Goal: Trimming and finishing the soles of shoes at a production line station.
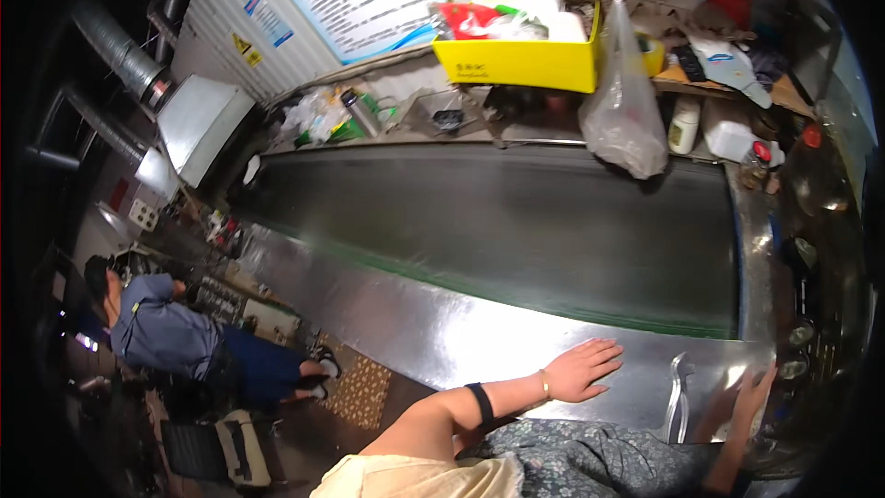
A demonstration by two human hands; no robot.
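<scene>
My left hand [585,371] lies palm down on a shiny metal ledge [442,332], its fingers stretched out and holding nothing. That ledge runs along the near side of a wide dark green belt [516,231]. At the ledge's right end, my right hand [753,397] rests near the corner with its fingers extended; part of it is in shadow, and I see nothing in it. Between my two hands lies a silver plier-like tool [678,397] with two curved handles. Neither hand touches it.
A yellow box [516,63] of packets stands beyond the belt. A clear plastic bag [625,111] hangs over the belt's far edge. Bottles [683,125] and a jar [756,164] stand at the far right. A person [175,327] is at the left near a metal duct hood [203,124].
</scene>
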